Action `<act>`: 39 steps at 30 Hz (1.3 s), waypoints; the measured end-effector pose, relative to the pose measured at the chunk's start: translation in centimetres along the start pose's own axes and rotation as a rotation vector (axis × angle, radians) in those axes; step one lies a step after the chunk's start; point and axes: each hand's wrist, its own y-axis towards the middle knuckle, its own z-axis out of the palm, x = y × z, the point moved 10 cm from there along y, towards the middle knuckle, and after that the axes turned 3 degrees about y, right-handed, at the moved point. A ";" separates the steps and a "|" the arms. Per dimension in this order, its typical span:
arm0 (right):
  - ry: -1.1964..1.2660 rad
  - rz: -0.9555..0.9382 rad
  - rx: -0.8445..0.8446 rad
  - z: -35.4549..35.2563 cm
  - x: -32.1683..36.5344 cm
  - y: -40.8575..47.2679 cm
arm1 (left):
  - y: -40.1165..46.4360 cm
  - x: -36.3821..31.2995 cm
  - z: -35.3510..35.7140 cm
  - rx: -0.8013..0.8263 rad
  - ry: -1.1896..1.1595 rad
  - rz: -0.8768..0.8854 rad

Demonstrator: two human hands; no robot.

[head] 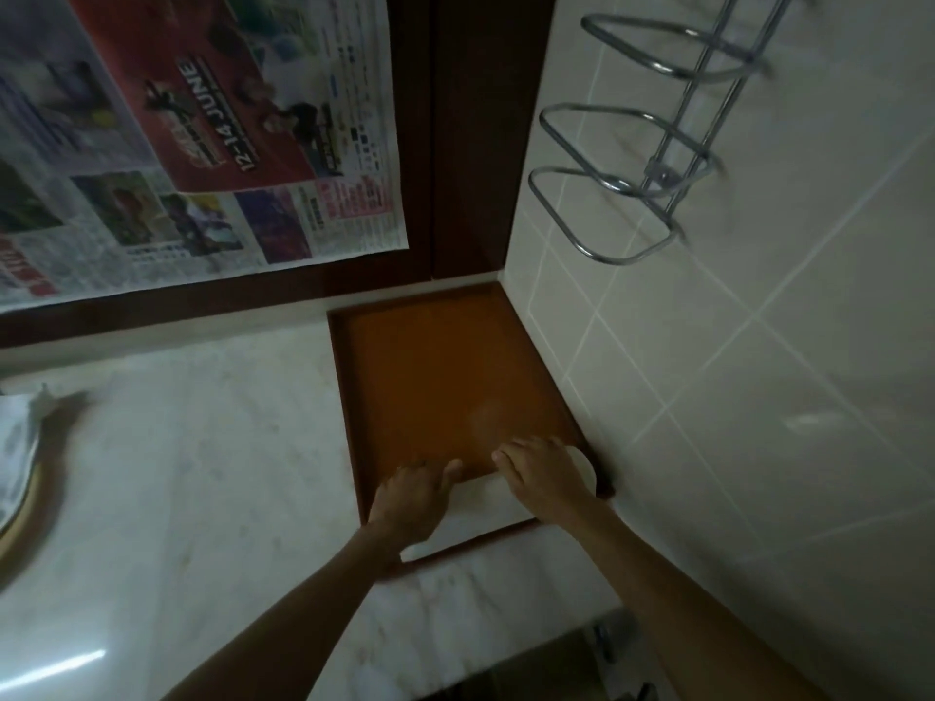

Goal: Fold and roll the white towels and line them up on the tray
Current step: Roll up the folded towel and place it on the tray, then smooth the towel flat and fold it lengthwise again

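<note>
A flat, square, orange-brown tray (430,376) with a low rim sits on the pale marble table (202,447), pushed into the corner beside the white tiled wall (733,346). Most of the tray is bare.

A rolled white towel (485,503) lies across the near end of the tray, along the near rim. Both hands are on it. The left hand (412,503) rests on the left part of the roll, with its fingers curled over the top and the thumb sticking out toward the middle. The right hand (539,473) rests on the right part of the roll, with its fingers bent over the far side. The right end of the towel shows as a round white end just beside the right corner of the tray. The hands are near each other but do not touch.

More white cloth (17,447) lies at the left edge of the table, well apart from the tray. It is blurry, so its shape is hard to tell.

A sheet of newspaper (202,134) with a red picture hangs on the dark brown wooden panel (475,144) behind the table. A shiny metal wire rack (632,144) with rounded loops is fixed to the tiled wall above the tray.
</note>
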 end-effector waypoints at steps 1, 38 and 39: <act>0.082 -0.007 -0.015 -0.5 0.7 0.4 | -0.4 0.9 -1.6 -0.060 -0.117 -0.028; 0.414 0.313 0.128 25.9 53.3 19.9 | -25.7 50.7 -19.8 -0.463 0.105 -0.553; 0.377 0.308 0.115 25.7 53.5 20.0 | -25.6 50.7 -19.7 -0.431 0.137 -0.553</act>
